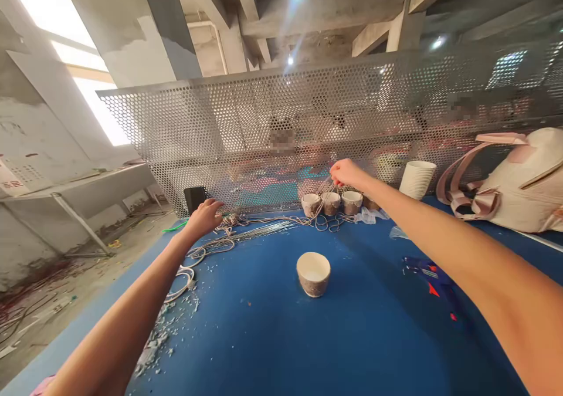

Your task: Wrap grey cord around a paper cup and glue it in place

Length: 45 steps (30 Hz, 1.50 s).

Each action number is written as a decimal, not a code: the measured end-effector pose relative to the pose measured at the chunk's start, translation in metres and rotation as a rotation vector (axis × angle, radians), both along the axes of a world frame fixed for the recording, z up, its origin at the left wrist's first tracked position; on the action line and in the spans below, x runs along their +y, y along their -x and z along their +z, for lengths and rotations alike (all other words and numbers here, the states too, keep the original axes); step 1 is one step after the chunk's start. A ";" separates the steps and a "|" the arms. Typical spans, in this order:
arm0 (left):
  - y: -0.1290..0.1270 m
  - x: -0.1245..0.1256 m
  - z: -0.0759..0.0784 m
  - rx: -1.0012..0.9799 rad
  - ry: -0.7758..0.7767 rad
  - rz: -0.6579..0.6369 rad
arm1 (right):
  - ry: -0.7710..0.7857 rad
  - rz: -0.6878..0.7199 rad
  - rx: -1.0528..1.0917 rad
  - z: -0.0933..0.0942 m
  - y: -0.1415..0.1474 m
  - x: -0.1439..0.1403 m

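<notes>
My right hand [346,173] is raised over the row of small cups at the back, its fingers pinched on a thin beige cord [317,211] that hangs down past them. Those cups [331,203] are pale inside with brownish, wrapped-looking sides. My left hand [206,216] reaches to the back left with fingers stretched out, beside a black upright object [194,199] and above the tangled cord; nothing shows in it. Between my arms, a single cream cup [314,274] with a textured brownish lower side stands upright on the blue table [264,337].
A perforated metal screen [246,132] runs along the table's back, people partly visible behind it. At right are stacked white cups [417,179], a blue glue gun [433,276] and a pale backpack [523,179]. Thin rods [259,232] and white scraps [153,343] lie at left.
</notes>
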<state>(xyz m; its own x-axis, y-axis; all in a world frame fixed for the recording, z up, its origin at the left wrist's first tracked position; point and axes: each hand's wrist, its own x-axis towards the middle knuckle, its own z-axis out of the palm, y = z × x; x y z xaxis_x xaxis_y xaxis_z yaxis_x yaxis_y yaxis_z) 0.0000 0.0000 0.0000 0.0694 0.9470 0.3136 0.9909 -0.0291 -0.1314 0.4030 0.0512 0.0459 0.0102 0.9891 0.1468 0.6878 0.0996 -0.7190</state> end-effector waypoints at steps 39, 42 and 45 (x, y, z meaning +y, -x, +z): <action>-0.212 -0.235 0.025 -1.431 0.495 -0.726 | -0.283 0.461 0.574 0.088 0.003 -0.272; -0.208 -0.240 0.009 -1.417 0.570 -0.630 | -0.152 0.454 0.624 0.053 -0.011 -0.275; -0.196 -0.240 -0.004 -1.425 0.554 -0.546 | -0.072 0.390 0.582 0.013 -0.030 -0.272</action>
